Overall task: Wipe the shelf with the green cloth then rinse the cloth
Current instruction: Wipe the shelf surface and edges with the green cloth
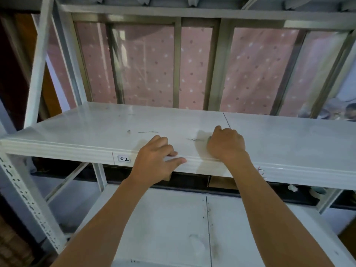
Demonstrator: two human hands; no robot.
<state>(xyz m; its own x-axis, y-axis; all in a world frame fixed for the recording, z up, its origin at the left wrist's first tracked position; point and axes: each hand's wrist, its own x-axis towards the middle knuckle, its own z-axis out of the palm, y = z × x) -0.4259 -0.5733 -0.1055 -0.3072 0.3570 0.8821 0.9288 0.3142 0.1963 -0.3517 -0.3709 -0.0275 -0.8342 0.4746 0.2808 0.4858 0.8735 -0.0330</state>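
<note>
My right hand (226,144) has a closed grip on the green cloth (209,139), scrubbing marks; my left hand (157,158), loosely spread, steadies me on the shelf (86,130) edge

label (123,158): "3-2" | on: front edge of shelf (77,151) | red mark at right: unreadable

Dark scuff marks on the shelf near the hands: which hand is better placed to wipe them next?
The right hand. It is closed over the green cloth, pressed on the shelf just beside the scuff marks. The left hand holds no cloth; it only rests on the front edge.
</note>
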